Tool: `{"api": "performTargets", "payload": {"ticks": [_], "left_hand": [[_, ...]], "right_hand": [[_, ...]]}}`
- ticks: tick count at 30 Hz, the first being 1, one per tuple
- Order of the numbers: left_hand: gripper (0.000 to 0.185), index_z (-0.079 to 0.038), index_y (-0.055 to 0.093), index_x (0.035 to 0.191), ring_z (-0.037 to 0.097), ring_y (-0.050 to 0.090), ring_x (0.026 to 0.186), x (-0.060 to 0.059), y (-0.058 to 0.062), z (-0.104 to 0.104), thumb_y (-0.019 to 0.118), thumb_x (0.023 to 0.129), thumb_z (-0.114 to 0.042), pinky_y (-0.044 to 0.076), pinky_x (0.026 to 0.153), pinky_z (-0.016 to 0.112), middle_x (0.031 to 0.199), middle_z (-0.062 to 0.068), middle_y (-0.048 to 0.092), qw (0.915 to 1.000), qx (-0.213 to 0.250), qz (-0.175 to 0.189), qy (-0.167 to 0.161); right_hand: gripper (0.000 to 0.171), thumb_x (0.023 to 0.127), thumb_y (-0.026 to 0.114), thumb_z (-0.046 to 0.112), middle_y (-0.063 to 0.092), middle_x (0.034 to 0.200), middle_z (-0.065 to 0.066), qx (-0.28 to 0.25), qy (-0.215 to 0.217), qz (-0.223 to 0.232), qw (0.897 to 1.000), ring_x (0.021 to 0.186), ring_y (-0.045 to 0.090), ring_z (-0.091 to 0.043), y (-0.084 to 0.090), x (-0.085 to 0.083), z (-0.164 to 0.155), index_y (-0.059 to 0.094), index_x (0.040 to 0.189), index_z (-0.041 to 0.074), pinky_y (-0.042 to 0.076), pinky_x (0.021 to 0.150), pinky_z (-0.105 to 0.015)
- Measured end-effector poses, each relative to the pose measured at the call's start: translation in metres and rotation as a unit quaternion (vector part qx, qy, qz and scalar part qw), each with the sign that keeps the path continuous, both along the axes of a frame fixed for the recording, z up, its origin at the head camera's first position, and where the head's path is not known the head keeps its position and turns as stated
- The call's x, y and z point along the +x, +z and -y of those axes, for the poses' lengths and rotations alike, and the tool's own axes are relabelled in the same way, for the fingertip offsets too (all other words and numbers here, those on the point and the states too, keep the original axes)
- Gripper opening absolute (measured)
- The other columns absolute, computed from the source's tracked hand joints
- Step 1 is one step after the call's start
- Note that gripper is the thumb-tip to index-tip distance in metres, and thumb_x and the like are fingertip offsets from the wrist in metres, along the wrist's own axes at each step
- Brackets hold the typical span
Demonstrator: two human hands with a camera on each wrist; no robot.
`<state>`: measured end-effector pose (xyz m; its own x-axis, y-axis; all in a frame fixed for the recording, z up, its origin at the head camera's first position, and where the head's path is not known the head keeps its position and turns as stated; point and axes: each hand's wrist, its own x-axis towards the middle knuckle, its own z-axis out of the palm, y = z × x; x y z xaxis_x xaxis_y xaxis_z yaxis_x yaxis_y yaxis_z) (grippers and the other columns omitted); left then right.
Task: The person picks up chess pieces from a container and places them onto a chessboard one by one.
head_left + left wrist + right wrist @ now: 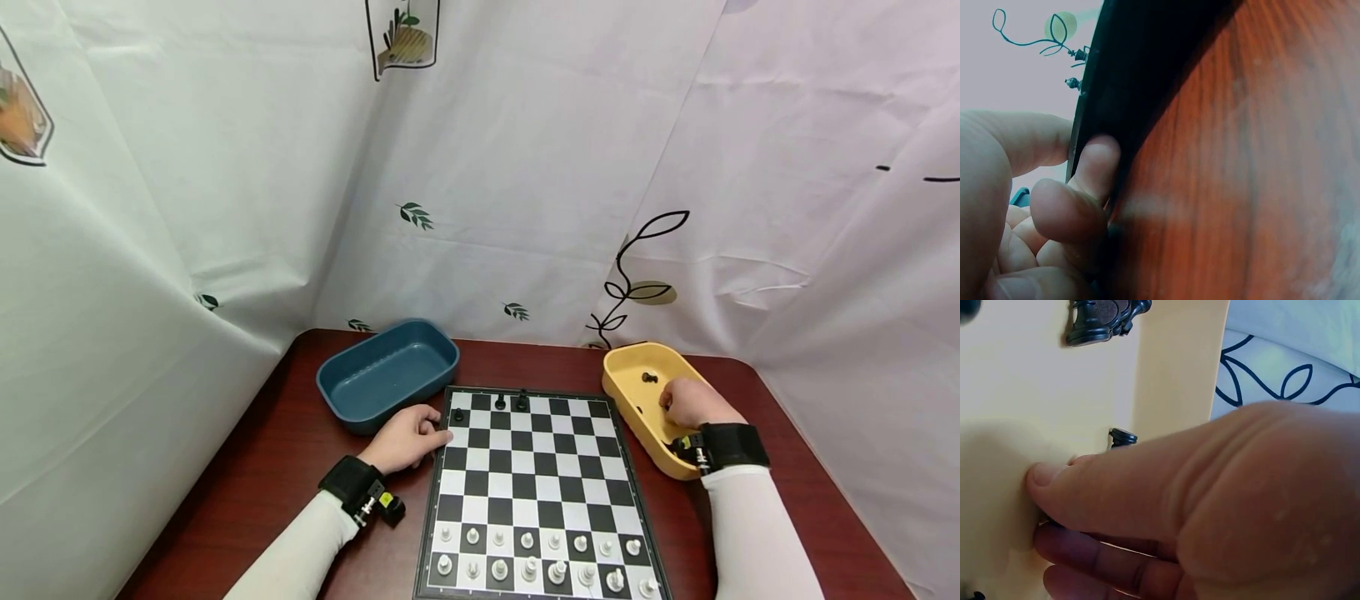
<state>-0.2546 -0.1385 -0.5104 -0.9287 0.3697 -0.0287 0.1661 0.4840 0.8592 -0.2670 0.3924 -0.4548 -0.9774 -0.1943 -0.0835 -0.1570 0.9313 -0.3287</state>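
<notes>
The right hand (693,404) reached into the yellow tray (628,392) at the board's (525,483) far right corner, thumb and fingers closed toward each other over dark chess pieces (1100,322). Whether a piece was pinched between them cannot be told; a dark edge showed just beneath the thumb in the right wrist view. The left hand (405,437) rested on the table (262,450), fingers curled against the board's left rim beside the blue tray (386,371). The pieces appeared small, light, rigid and smooth, likely to slip or roll, and best taken by a fingertip pinch about the narrow stem above the base. The head view gave the layout: white pieces (525,558) ranked on the near rows, three dark ones (521,402) at the far edge. Only the left wrist view showed fingertips (1094,162) pressed on the rim (1116,94); only the right wrist view showed the tray's pieces lying on their sides.
</notes>
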Motion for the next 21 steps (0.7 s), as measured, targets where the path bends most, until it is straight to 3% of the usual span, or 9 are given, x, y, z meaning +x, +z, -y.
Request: {"api": "performTargets", "payload": {"ticks": [5, 9, 16, 21], "left_hand": [[0.047, 0.006, 0.064, 0.133, 0.013, 0.053, 0.045, 0.001, 0.0, 0.0, 0.082, 0.103, -0.026, 0.051, 0.052, 0.031, 0.071, 0.0, 0.065, 1.0, 0.002, -0.001, 0.0], [0.048, 0.006, 0.064, 0.132, 0.013, 0.053, 0.045, 0.001, -0.001, 0.001, 0.082, 0.103, -0.027, 0.051, 0.052, 0.032, 0.07, 0.0, 0.065, 1.0, 0.001, -0.004, -0.002], [0.047, 0.007, 0.064, 0.132, 0.013, 0.053, 0.045, 0.0, -0.001, 0.0, 0.081, 0.103, -0.026, 0.052, 0.053, 0.033, 0.071, 0.0, 0.066, 1.0, 0.004, -0.004, -0.006], [0.047, 0.007, 0.064, 0.132, 0.013, 0.053, 0.044, 0.0, 0.0, 0.0, 0.081, 0.103, -0.026, 0.052, 0.052, 0.033, 0.071, 0.0, 0.065, 1.0, 0.005, -0.003, -0.006]], "right_hand": [[0.019, 0.079, 0.061, -0.007, 0.063, 0.075, -0.002, 0.006, -0.025, 0.02, 0.999, 0.068, 0.055, -0.02, 0.006, -0.001, 0.002, 0.074, 0.082, 0.006, 0.044, 0.063, -0.032], [0.018, 0.08, 0.06, -0.006, 0.063, 0.077, -0.003, 0.0, -0.041, 0.023, 0.999, 0.07, 0.057, -0.022, 0.006, -0.001, 0.002, 0.072, 0.084, 0.007, 0.045, 0.063, -0.034], [0.016, 0.09, 0.064, 0.003, 0.057, 0.071, -0.002, 0.009, -0.056, -0.021, 0.998, 0.068, 0.054, -0.022, 0.005, 0.0, 0.002, 0.064, 0.077, 0.012, 0.041, 0.064, -0.036], [0.004, 0.093, 0.069, 0.005, 0.068, 0.083, -0.008, 0.022, -0.051, -0.054, 0.997, 0.077, 0.061, -0.027, 0.015, 0.002, 0.005, 0.072, 0.09, 0.005, 0.05, 0.072, -0.044]]}}
